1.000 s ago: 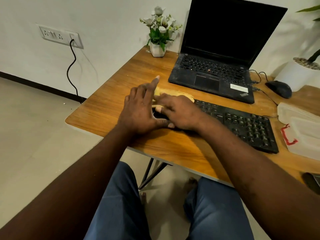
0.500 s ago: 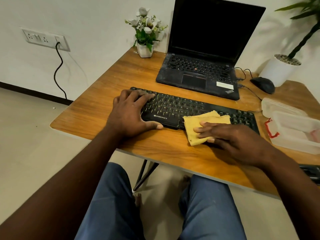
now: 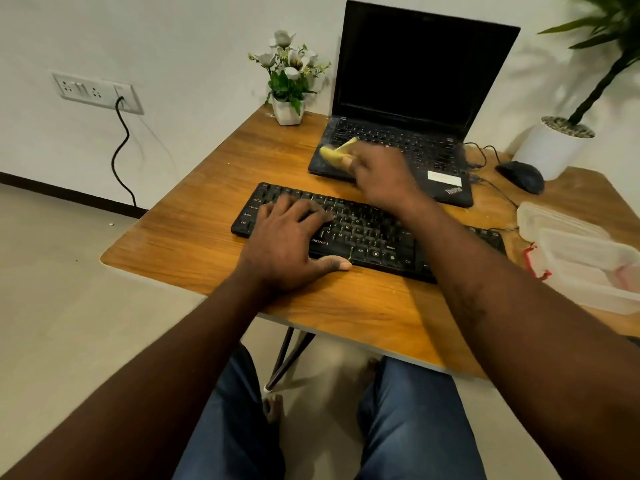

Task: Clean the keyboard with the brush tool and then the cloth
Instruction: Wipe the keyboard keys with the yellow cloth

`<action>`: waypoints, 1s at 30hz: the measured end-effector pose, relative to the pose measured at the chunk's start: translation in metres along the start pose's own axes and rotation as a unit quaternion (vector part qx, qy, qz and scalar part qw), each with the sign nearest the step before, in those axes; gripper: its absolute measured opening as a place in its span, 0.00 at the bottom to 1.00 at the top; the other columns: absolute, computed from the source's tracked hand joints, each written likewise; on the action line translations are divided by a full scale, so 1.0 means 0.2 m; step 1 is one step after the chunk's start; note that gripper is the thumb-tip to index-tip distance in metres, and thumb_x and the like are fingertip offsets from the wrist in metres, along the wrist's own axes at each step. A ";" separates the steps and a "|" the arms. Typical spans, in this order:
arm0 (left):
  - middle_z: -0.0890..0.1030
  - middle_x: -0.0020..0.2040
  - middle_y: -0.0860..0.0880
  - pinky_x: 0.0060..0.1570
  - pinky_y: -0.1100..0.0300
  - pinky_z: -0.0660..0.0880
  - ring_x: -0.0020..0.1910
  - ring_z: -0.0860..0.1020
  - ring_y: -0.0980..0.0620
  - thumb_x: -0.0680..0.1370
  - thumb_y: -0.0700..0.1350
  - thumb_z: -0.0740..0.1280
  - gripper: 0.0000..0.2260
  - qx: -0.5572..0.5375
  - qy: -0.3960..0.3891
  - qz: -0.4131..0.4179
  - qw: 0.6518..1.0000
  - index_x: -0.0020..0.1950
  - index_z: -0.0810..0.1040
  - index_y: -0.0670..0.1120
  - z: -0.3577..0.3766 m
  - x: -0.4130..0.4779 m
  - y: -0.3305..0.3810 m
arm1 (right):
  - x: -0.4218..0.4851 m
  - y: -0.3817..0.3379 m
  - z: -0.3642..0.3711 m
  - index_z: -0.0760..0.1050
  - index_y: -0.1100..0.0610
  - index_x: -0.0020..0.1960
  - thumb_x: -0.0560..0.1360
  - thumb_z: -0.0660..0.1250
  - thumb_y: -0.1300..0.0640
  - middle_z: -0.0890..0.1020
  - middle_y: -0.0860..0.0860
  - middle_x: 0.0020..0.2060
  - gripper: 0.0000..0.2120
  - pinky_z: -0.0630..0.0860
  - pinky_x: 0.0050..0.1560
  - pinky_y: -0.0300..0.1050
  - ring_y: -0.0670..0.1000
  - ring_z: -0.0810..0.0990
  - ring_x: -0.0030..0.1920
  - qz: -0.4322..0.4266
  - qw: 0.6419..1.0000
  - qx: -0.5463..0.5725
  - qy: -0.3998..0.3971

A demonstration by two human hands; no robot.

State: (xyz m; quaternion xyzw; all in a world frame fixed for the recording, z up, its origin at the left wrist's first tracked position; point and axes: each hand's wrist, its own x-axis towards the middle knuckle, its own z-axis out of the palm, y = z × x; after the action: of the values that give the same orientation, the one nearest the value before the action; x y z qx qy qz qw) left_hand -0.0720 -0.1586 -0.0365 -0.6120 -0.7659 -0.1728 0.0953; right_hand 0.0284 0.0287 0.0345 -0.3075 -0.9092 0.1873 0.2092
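Left hand point(image 3: 287, 237): it is lying palm down on the left end of the keyboard, with its fingers spreading loosely over the keys. Its thumb is stretching along the keyboard's near edge and touching the wood.

Right hand point(image 3: 381, 174): it is reaching past the keyboard and hovering over the laptop's key deck, gripping the cloth. Motion blur is hiding exactly how the fingers are lying.

Cloth point(image 3: 332, 154): yellow and bunched, it is poking out beyond the right hand's fingers, over the near left corner of the laptop's deck.

Keyboard point(image 3: 374, 237): black, it is lying at a slant across the middle of the worktop, its right end running under the right forearm.

Laptop point(image 3: 415, 81): black and open with a dark screen, it is sitting behind the keyboard near the far edge.

Worktop point(image 3: 194, 216): it is wooden, with rounded corners.

Far edge: a small white pot of flowers point(image 3: 288, 110) is standing left of the laptop.

Right side: a black mouse point(image 3: 521, 176) is lying beside the laptop, and clear plastic containers point(image 3: 588, 265) are sitting by the right edge.
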 end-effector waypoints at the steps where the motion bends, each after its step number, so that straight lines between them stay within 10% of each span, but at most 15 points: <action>1: 0.73 0.72 0.53 0.69 0.45 0.62 0.71 0.66 0.49 0.72 0.81 0.56 0.42 0.001 0.002 0.000 1.000 0.76 0.72 0.55 0.00 0.00 0.00 | 0.01 -0.03 0.05 0.78 0.47 0.70 0.85 0.62 0.55 0.84 0.52 0.54 0.15 0.70 0.38 0.42 0.47 0.78 0.42 -0.018 0.997 -0.028 -0.073; 6: 0.73 0.72 0.53 0.69 0.44 0.62 0.72 0.66 0.48 0.71 0.81 0.55 0.42 0.003 -0.006 -0.003 1.000 0.76 0.71 0.55 0.01 0.00 -0.01 | -0.06 -0.01 0.09 0.75 0.39 0.72 0.85 0.61 0.53 0.81 0.54 0.66 0.18 0.78 0.61 0.54 0.55 0.80 0.60 -0.042 0.981 -0.094 -0.163; 21: 0.71 0.72 0.53 0.69 0.44 0.60 0.72 0.63 0.49 0.71 0.81 0.55 0.41 -0.014 -0.005 0.008 1.000 0.75 0.71 0.58 0.00 0.03 0.05 | -0.15 0.25 -0.15 0.79 0.41 0.66 0.85 0.62 0.53 0.81 0.46 0.48 0.13 0.68 0.37 0.43 0.45 0.76 0.42 0.012 0.988 -0.095 -0.123; 30: 0.70 0.74 0.53 0.70 0.44 0.59 0.73 0.63 0.48 0.70 0.82 0.55 0.42 -0.014 -0.020 -0.004 1.000 0.76 0.70 0.58 0.01 0.05 0.03 | -0.14 0.18 -0.15 0.76 0.44 0.71 0.82 0.62 0.60 0.76 0.44 0.70 0.21 0.76 0.60 0.51 0.53 0.76 0.66 -0.162 0.937 -0.271 -0.148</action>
State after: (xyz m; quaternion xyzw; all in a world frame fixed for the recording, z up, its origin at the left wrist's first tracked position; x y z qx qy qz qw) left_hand -0.0686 -0.1478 -0.0341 -0.6137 -0.7674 -0.1713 0.0710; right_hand 0.0820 0.0438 0.0350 -0.1698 -0.9837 -0.0589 0.0089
